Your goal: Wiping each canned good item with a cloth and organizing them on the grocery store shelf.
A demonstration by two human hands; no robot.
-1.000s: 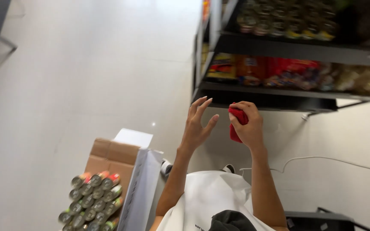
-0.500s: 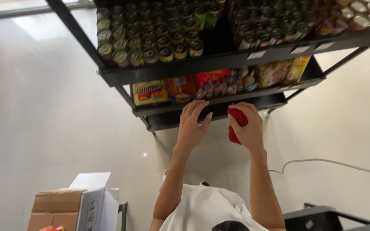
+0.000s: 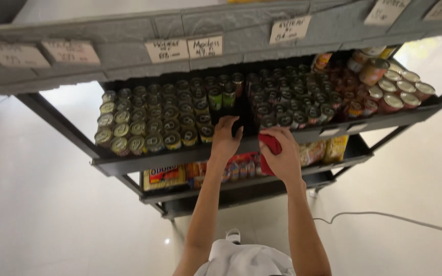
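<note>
the right hand [image 3: 284, 159] clutches a small red cylindrical can [image 3: 269, 149] by the dark metal shelf [image 3: 144, 162]; the left hand [image 3: 225, 137], released, rests on its edge, apparently steadying.

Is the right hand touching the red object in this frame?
Touching. The head view shows the right hand wrapped around the red object, fingers over its top, at the front edge of the can shelf. The left hand is empty beside it.
</note>
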